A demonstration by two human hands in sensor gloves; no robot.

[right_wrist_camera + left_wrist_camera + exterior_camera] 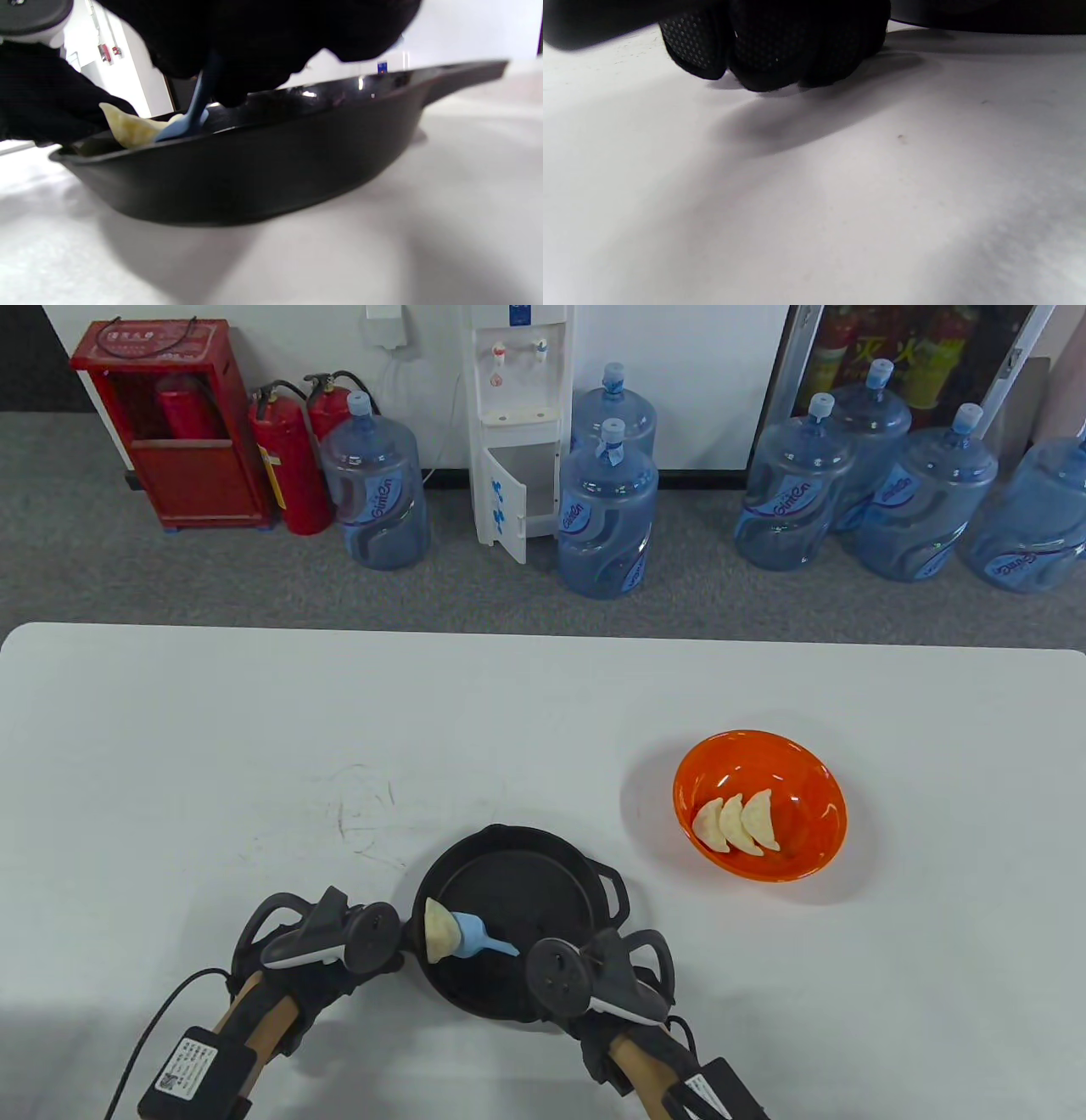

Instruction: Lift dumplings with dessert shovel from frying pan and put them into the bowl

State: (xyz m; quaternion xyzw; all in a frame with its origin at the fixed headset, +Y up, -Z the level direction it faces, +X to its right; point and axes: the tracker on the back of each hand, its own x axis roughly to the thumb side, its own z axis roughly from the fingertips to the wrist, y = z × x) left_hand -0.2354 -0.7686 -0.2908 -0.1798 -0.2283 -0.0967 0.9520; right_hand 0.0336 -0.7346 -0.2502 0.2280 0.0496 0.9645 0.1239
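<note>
A dumpling lay at the frying pan's left wall against the blue dessert shovel pinched in the right hand, while the left hand, fingers curled, rested beside the pan.

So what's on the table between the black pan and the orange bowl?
Nothing. In the table view, only bare white table lies between the pan and the bowl, which stand apart.

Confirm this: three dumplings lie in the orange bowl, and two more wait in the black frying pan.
Wrong on the pan count. The table view shows three dumplings in the orange bowl, but only one dumpling in the black frying pan.
</note>
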